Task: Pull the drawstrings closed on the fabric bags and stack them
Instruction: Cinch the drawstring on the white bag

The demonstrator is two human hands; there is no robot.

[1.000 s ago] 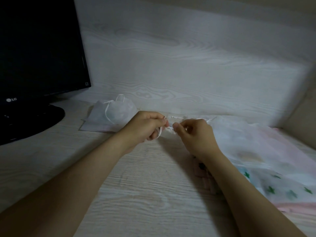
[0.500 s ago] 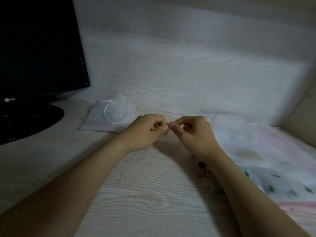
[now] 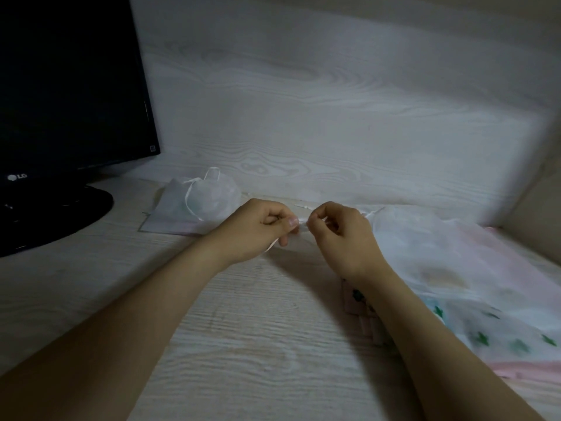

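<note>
Pale wood-grain desk (image 3: pixel 243 344), dim light: you pinched a white drawstring (image 3: pixel 302 223) between both hands.

Your left hand (image 3: pixel 261 229) and right hand (image 3: pixel 343 235) met fingertip to fingertip, thumb and forefinger of each pressed on the cord of a sheer fabric bag (image 3: pixel 425 238) lying at your right. Cinched bags (image 3: pixel 197 205) sat stacked behind your left hand, near the dark monitor (image 3: pixel 69 92).

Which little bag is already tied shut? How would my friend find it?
Start at the black monitor on the left. Just right of its round stand lies a small white see-through bag on the desk. Its cord loops on top, and neither hand touches it.
</note>
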